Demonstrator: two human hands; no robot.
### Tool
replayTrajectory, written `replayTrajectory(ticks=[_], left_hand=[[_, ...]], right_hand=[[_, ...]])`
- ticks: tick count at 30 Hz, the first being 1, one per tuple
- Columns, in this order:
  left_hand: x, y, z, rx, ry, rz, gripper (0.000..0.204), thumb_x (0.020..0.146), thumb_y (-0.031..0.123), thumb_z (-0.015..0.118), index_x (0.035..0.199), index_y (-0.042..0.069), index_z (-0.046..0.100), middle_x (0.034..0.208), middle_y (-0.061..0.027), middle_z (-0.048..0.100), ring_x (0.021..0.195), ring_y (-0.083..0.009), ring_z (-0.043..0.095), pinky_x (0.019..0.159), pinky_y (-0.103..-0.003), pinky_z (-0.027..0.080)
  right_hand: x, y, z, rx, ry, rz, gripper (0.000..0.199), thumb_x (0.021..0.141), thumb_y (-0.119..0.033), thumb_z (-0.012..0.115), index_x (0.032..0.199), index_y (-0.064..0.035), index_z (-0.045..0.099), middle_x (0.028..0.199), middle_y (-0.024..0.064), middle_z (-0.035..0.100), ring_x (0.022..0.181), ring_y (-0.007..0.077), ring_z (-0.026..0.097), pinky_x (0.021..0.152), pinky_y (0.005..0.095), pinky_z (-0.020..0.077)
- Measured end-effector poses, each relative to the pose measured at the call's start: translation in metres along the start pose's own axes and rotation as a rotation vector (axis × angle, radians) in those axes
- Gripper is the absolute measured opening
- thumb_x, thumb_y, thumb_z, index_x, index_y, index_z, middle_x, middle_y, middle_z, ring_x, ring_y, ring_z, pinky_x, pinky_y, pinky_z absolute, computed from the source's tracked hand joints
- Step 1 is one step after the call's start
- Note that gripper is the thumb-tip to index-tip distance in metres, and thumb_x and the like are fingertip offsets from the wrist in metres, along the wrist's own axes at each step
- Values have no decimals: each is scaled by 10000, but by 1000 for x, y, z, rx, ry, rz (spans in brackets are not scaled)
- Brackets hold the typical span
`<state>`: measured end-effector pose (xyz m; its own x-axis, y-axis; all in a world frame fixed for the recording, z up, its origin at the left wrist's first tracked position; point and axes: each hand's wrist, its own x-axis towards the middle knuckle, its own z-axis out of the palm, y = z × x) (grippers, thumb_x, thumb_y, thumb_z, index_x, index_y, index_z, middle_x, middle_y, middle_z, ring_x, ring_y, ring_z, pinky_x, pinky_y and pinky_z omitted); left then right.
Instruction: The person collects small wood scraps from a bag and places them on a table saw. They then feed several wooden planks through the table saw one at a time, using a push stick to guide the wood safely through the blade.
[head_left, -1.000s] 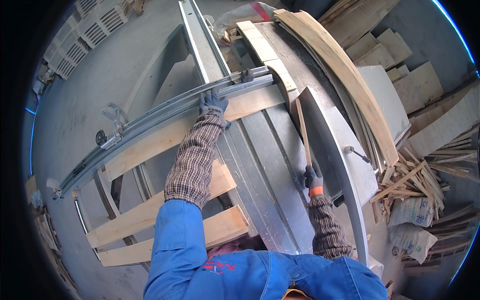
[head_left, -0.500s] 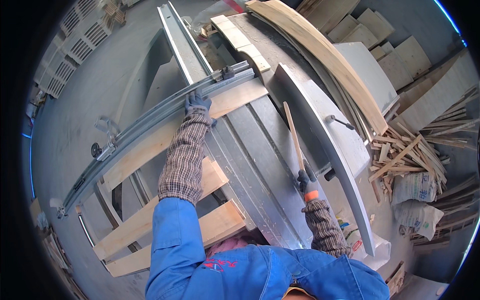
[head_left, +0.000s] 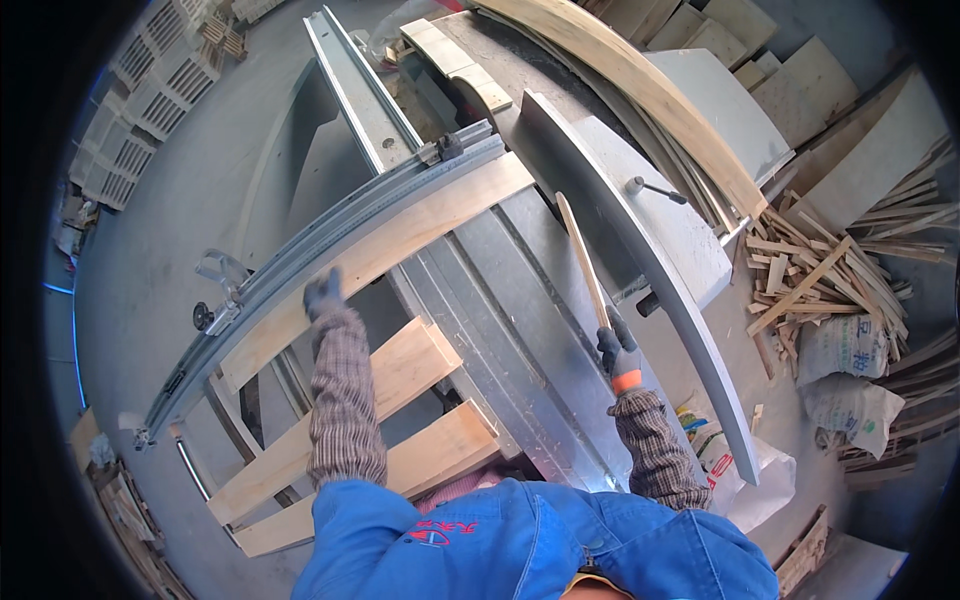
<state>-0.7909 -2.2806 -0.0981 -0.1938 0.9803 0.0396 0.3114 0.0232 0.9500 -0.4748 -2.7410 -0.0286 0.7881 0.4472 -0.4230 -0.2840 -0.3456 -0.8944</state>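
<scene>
My left hand (head_left: 322, 294), in a dark glove, rests on a long pale wooden plank (head_left: 400, 250) that lies against the grey metal fence (head_left: 340, 230) of a sliding table saw. My right hand (head_left: 618, 355), in a dark glove with an orange cuff, is shut on the near end of a thin wooden strip (head_left: 582, 258). The strip points away from me along the saw's steel table (head_left: 520, 330), beside a long grey metal guard (head_left: 640, 260).
Two more planks (head_left: 400, 365) lie across the saw's carriage frame near me. A heap of offcut sticks (head_left: 820, 270) and white sacks (head_left: 840, 370) lies on the floor to the right. Curved boards (head_left: 630, 80) are stacked beyond the saw. Pale crates (head_left: 140, 100) stand at far left.
My left hand has slid along the plank toward me and to the left. The plank and fence have come nearer with it. My right hand still holds the thin strip.
</scene>
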Motion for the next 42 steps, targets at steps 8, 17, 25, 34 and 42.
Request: replayTrajectory(ticks=[8,17,25,34,42], left_hand=[[10,-69,-90,-619,-68,-783,326,905,403,754,945,90,669,832,-47,685,645,-152,637,547,-237,595],[14,-108,-4,-989,200,-1042,269,866,261,816,1035,89,696,915,-33,718,793,-166,698,652,-241,635],[45,-152,-5,-1124,43,-1289,286,909,350,752,1013,91,688,821,-34,703,681,-133,670,551,-234,599],[-57,110,10,1136,-416,432,820,813,641,709,1429,150,481,1434,-144,492,1341,-274,449,1093,-498,363],[-41,160,37,1559,-680,554,1173,724,737,704,1619,212,157,1681,-116,27,1560,-291,13,1259,-490,19]], right_hand=[[-11,-3,-7,46,17,33,555,941,-247,654,1468,-115,536,1282,50,640,921,108,589,786,262,503],[-19,-21,-12,134,-22,90,547,929,-208,663,1459,-132,550,976,4,657,731,80,520,621,238,433],[13,-36,-3,119,-39,98,559,913,-262,694,1453,-197,564,827,-29,604,602,52,458,491,221,327],[30,-33,-5,95,-1,79,576,907,-308,688,1459,-212,555,774,-17,582,531,56,428,453,234,307],[36,-43,10,149,-57,85,585,891,-294,686,1451,-177,564,794,-16,588,587,73,495,469,234,332]])
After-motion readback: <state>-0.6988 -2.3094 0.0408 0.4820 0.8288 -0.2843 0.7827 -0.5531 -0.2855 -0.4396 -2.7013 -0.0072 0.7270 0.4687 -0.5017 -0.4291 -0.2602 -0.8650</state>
